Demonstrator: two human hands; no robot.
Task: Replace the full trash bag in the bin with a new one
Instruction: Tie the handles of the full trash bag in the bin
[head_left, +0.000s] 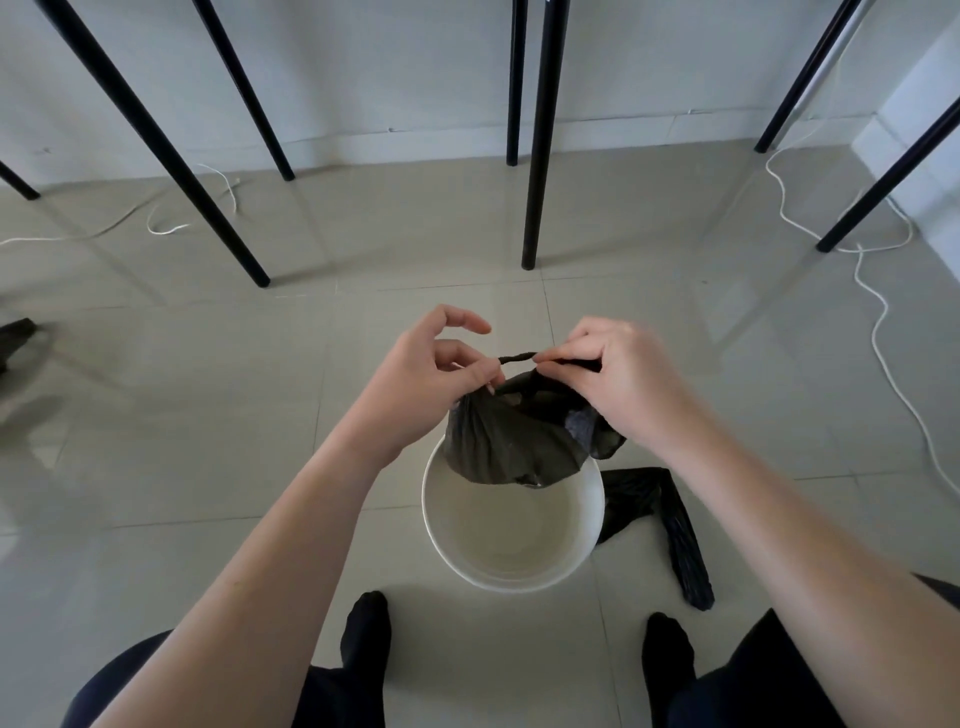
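**Bag held over bin mouth**

Both hands are up at the neck of the black trash bag. We hold it over the far rim of the white bin, its bottom hanging at the bin's mouth; whether it touches the rim we cannot tell. Our left hand pinches a gathered corner between thumb and curled fingers, forefinger lifted free. Our right hand has its fingers curled, pinching the other end of a thin twisted strand of plastic stretched between the two hands. A second black bag lies flat on the tiled floor just right of the bin. Beyond, a white cable trails past black table legs.
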